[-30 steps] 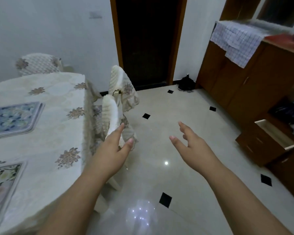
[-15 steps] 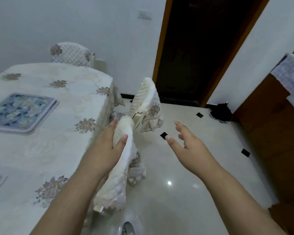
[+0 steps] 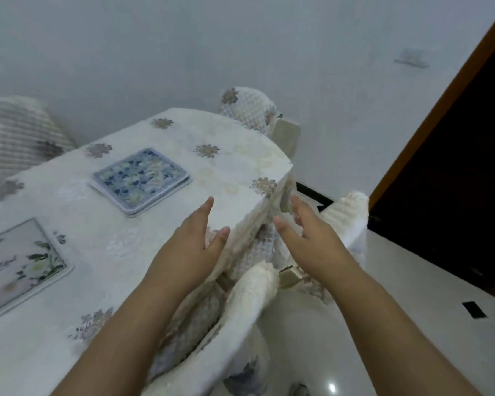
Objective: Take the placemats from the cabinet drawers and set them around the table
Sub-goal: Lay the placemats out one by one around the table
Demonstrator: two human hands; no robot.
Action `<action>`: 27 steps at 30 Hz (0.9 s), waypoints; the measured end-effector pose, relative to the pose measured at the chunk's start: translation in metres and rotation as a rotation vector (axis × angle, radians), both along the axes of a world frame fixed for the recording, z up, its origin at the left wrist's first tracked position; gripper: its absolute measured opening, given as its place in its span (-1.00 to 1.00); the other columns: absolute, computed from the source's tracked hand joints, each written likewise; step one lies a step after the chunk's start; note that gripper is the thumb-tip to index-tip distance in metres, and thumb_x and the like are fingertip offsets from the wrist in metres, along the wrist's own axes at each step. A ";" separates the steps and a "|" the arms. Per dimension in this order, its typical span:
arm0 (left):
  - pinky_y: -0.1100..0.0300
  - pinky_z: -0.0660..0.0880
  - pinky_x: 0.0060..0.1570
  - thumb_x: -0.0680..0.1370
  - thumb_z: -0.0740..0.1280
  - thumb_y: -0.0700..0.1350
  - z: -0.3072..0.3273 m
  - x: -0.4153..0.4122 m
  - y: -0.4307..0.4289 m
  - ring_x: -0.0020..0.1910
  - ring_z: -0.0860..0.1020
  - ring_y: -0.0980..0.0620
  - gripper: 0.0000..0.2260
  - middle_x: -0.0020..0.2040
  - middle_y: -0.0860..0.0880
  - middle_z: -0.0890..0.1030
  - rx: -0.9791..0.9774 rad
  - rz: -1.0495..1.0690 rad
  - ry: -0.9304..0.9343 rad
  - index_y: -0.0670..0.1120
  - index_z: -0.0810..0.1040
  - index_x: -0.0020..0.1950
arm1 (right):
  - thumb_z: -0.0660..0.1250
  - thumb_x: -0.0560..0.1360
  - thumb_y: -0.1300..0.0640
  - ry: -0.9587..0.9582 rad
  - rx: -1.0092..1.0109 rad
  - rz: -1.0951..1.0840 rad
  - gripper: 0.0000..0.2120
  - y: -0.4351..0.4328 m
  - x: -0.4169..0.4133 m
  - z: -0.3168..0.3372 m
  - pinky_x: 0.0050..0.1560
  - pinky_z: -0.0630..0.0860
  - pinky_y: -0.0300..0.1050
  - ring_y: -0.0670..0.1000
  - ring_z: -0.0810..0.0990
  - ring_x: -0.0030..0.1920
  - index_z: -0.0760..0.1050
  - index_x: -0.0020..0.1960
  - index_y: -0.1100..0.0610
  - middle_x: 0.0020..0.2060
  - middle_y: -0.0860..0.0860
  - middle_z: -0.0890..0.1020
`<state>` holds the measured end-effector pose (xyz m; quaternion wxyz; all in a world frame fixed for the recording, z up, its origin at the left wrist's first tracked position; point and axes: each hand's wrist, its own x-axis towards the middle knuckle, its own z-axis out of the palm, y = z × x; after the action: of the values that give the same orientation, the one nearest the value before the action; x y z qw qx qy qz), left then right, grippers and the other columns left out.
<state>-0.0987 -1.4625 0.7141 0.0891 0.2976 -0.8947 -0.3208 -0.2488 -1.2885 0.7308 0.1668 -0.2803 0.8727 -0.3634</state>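
Home dining room: cloth-covered table (image 3: 229, 167), floral placemats (image 3: 141, 180), fabric-covered chairs (image 3: 249, 110), wooden door frame (image 3: 443, 105).

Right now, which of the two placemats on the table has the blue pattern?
The farther placemat, blue and white all over. The closer placemat, cut off at the picture's left edge, is pale with green leaves.

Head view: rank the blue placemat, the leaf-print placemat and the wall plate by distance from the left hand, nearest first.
From the left hand:
1. blue placemat, just ahead and left on the table.
2. leaf-print placemat, further left, at the frame's edge.
3. wall plate, high up, far right.
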 end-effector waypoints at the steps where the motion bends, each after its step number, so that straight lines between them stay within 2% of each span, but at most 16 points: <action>1: 0.06 0.32 0.36 0.63 0.08 0.30 0.001 -0.005 0.000 0.47 0.37 0.02 -0.39 0.63 0.13 0.12 -0.004 0.060 -0.006 0.25 -0.07 0.63 | 0.15 0.56 -0.33 0.007 0.008 0.076 -0.35 -0.008 -0.016 0.003 0.26 0.42 -0.05 -0.06 0.46 0.31 0.03 0.57 -0.23 0.43 -0.05 0.43; 3: 0.04 0.32 0.35 0.63 0.07 0.31 0.004 -0.013 0.000 0.42 0.43 -0.01 -0.39 0.63 0.12 0.12 0.004 0.173 -0.025 0.27 -0.08 0.62 | 0.13 0.57 -0.32 0.020 0.021 0.211 -0.35 -0.022 -0.044 0.008 0.29 0.38 -0.04 -0.06 0.42 0.37 0.00 0.58 -0.23 0.49 -0.07 0.36; 5: 0.04 0.31 0.36 0.63 0.06 0.32 0.005 -0.017 -0.003 0.45 0.40 0.00 -0.39 0.63 0.13 0.12 0.014 0.266 -0.032 0.27 -0.09 0.62 | 0.13 0.57 -0.32 0.035 0.019 0.305 -0.34 -0.039 -0.069 0.010 0.42 0.33 0.01 -0.06 0.29 0.49 -0.01 0.59 -0.21 0.55 -0.17 0.22; 7: 0.04 0.30 0.39 0.62 0.06 0.32 0.004 -0.017 -0.007 0.48 0.37 0.02 -0.38 0.63 0.14 0.11 0.022 0.358 -0.033 0.25 -0.09 0.63 | 0.14 0.56 -0.33 0.037 0.019 0.387 -0.33 -0.062 -0.087 0.009 0.45 0.31 0.09 -0.07 0.25 0.51 0.01 0.59 -0.21 0.55 -0.19 0.20; 12: 0.04 0.29 0.41 0.63 0.08 0.30 -0.007 -0.013 -0.035 0.45 0.41 0.02 -0.38 0.63 0.14 0.11 0.031 0.550 -0.041 0.22 -0.07 0.64 | 0.11 0.55 -0.37 0.061 0.045 0.571 -0.34 -0.136 -0.108 -0.002 0.42 0.35 0.15 -0.04 0.31 0.49 0.00 0.57 -0.25 0.55 -0.17 0.23; 16: 0.02 0.33 0.38 0.64 0.10 0.28 -0.023 -0.013 -0.081 0.39 0.46 -0.02 -0.39 0.63 0.13 0.14 0.040 0.636 -0.037 0.22 -0.06 0.64 | 0.13 0.57 -0.32 0.078 0.051 0.626 -0.37 -0.199 -0.112 -0.015 0.35 0.41 0.06 -0.04 0.44 0.37 0.04 0.57 -0.22 0.52 -0.15 0.29; 20: 0.05 0.22 0.49 0.65 0.10 0.25 -0.049 -0.014 -0.133 0.57 0.19 0.09 -0.39 0.64 0.12 0.11 0.048 0.667 -0.044 0.18 -0.05 0.65 | 0.14 0.58 -0.30 0.081 0.081 0.652 -0.39 -0.260 -0.119 -0.036 0.27 0.43 -0.01 -0.03 0.50 0.28 0.06 0.57 -0.22 0.50 -0.11 0.35; 23: 0.07 0.14 0.52 0.66 0.11 0.23 -0.075 -0.018 -0.172 0.60 0.09 0.11 -0.39 0.65 0.10 0.08 0.077 0.713 -0.057 0.17 -0.05 0.65 | 0.15 0.60 -0.25 0.080 0.104 0.681 -0.41 -0.304 -0.124 -0.058 0.18 0.40 -0.08 -0.04 0.52 0.21 0.09 0.58 -0.18 0.49 -0.09 0.36; 27: 0.07 0.10 0.51 0.67 0.12 0.19 -0.109 -0.035 -0.219 0.62 0.06 0.07 -0.40 0.66 0.06 0.04 0.108 0.748 -0.086 0.14 -0.05 0.65 | 0.16 0.61 -0.23 0.059 0.156 0.731 -0.41 -0.362 -0.133 -0.092 0.31 0.36 -0.05 0.02 0.45 0.36 0.12 0.58 -0.12 0.52 -0.07 0.31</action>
<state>-0.1333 -1.6818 0.6054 0.1467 0.6210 -0.7090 -0.3003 -0.3817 -1.6504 0.6384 0.2812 -0.5699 0.7446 -0.2042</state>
